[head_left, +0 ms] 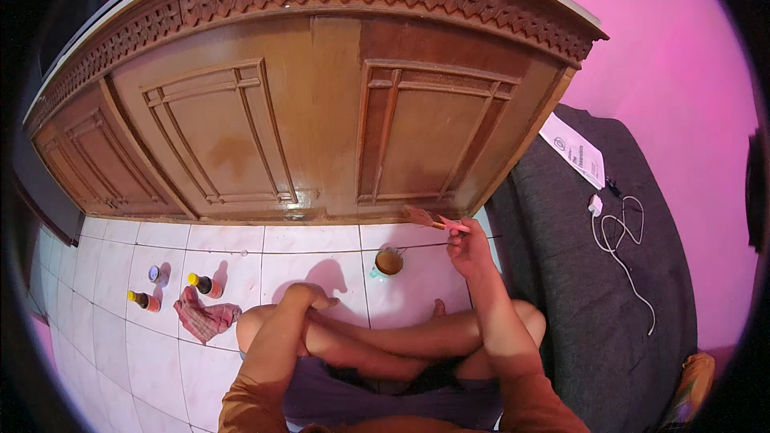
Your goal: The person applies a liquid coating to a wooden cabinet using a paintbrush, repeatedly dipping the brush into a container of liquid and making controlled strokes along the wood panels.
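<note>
Tiled floor (313,237) supports a cup (378,271), presumably for easy reach, left of the right hand (467,248), which grips a brush (431,220) by its handle; left hand (319,297) closure is indeterminable.

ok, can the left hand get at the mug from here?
Probably yes: the left hand appears to hold nothing, and I see nothing standing between it and the mug on the tiles.

Passage runs along the far edge of the white tiled floor (321,238), between the brown wooden cabinet (329,112) and a pale-teal mug (388,263); a dark-grey fabric couch (577,273) blocks the right edge.
</note>
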{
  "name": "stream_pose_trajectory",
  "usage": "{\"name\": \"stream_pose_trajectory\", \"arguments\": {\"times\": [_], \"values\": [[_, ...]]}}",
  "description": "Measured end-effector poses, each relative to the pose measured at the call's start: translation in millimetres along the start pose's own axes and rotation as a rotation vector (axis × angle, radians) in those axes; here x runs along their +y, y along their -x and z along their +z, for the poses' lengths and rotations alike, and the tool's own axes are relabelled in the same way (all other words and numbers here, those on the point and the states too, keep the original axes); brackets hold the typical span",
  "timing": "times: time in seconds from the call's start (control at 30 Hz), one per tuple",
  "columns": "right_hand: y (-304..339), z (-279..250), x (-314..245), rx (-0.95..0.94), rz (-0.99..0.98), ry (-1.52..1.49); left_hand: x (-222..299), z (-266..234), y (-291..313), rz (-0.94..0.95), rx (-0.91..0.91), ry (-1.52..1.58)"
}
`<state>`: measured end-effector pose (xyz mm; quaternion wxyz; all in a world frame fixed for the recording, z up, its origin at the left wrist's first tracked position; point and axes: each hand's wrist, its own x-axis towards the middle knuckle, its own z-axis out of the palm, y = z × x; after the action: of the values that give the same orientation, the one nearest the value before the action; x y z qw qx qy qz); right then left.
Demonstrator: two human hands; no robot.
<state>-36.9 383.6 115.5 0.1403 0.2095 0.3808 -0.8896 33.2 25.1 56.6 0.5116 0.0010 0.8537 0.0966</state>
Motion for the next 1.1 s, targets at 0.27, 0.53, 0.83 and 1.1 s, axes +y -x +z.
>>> {"name": "stream_pose_trajectory", "arguments": {"times": [0.27,0.53,0.83,1.1], "values": [[45.8,57.3,-21.1,-0.048,-0.523,-0.078,2.5,1.3,7.7,0.009,-0.003,0.016],[84.7,182.8,-75.8,-0.228,-1.067,0.223,3.0,-2.7,15.5,0.002,-0.003,0.034],[56.7,228.0,-99.6,-0.244,-1.281,0.351,-1.1,1.3,-6.1,0.025,-0.025,-0.039],[64.7,167.0,-162.3,0.19,-1.55,0.557,3.6,-3.2,8.8,0.046,-0.015,-0.039]]}}
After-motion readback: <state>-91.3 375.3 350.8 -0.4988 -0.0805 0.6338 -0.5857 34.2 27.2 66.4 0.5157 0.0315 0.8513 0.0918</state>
